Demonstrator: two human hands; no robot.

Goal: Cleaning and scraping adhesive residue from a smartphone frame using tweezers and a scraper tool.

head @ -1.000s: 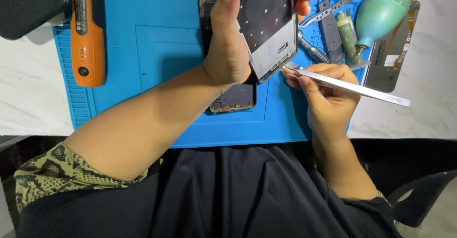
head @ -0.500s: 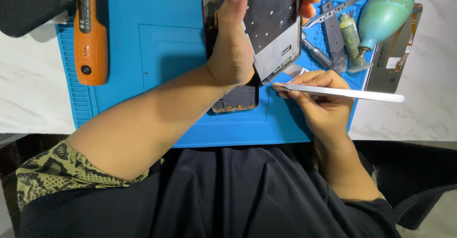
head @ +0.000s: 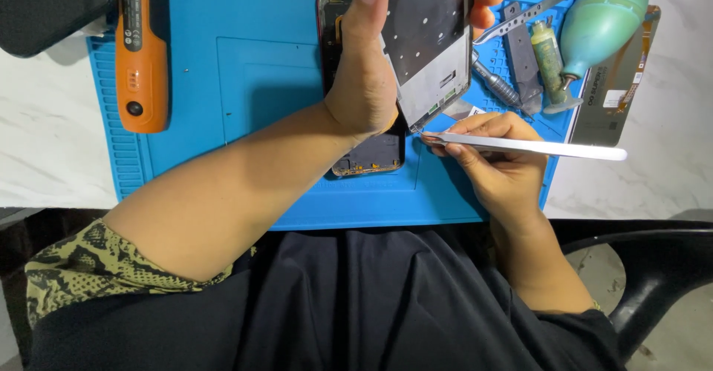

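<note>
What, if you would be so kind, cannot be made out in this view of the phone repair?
- Head view: the top of the metal phone panel is cut off by the upper edge.
- The opened phone on the blue mat is largely hidden by the left hand.
- Whether the tweezers in the right hand grip anything at the tip: too small.
- The black object at top left is cut off by the edge.
</note>
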